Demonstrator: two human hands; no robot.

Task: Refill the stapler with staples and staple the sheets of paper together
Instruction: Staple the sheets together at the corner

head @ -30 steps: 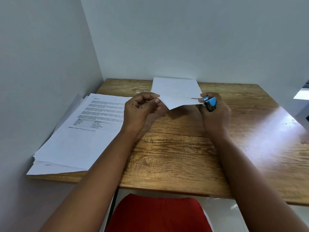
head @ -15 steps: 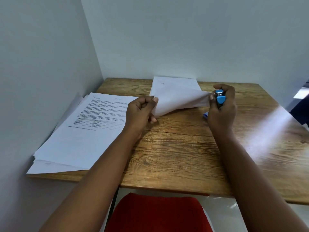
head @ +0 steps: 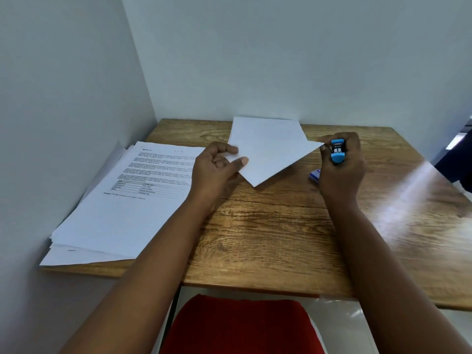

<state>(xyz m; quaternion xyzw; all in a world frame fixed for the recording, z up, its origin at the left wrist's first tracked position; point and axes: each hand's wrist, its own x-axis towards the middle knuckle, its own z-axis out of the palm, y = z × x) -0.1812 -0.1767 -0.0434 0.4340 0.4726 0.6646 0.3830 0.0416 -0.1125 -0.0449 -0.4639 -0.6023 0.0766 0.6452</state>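
Left hand (head: 217, 164): pinched sheets (head: 268, 152) at left edge.
Right hand (head: 342, 169): curled round stapler (head: 337, 152), beside sheets' corner.

Head cam, looks fwd and down, close over wooden table (head: 281, 238) (one view only)

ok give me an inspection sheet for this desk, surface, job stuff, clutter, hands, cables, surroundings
surface: wooden table, glare patch at the right
job's things: blue stapler at a corner of the blank sheets; small staple box on the table, partly hidden by the right hand
clutter: printed paper pile at the left, overhanging the near edge
hands: left hand pinches the sheets' left edge; right hand grips the stapler
cables: nothing seen
surroundings: plain walls behind and to the left, red seat below the table
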